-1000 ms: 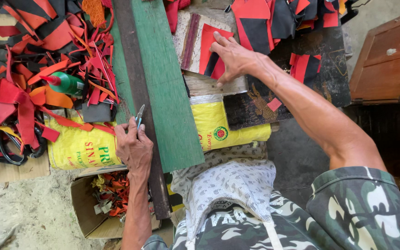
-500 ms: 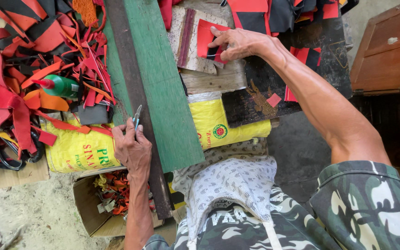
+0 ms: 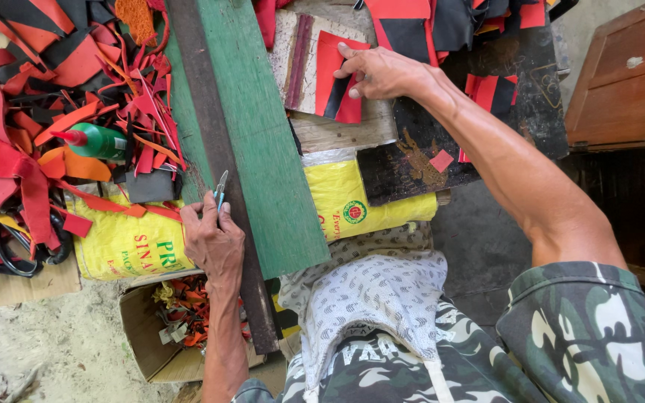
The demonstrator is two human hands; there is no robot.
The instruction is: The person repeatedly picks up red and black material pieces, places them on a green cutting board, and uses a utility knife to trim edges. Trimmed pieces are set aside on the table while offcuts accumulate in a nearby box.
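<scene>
My left hand (image 3: 213, 240) rests on the dark edge of a green wooden board (image 3: 259, 142) and is closed around a small cutting tool (image 3: 221, 186) whose metal tip sticks up past the fingers. My right hand (image 3: 379, 71) reaches forward and presses its fingers on a red and black cloth piece (image 3: 337, 78) lying on a pale worn block (image 3: 309, 67). Red, orange and black cloth scraps (image 3: 76, 112) are heaped to the left of the board.
A green bottle with a red cap (image 3: 98, 140) lies among the scraps. A yellow printed sack (image 3: 345, 205) lies under the board. A cardboard box of offcuts (image 3: 166, 328) sits below my left hand. A brown wooden crate (image 3: 628, 82) stands at right.
My right hand has moved forward from the block's lower edge onto the red and black piece. My left hand stays put with the tool.
</scene>
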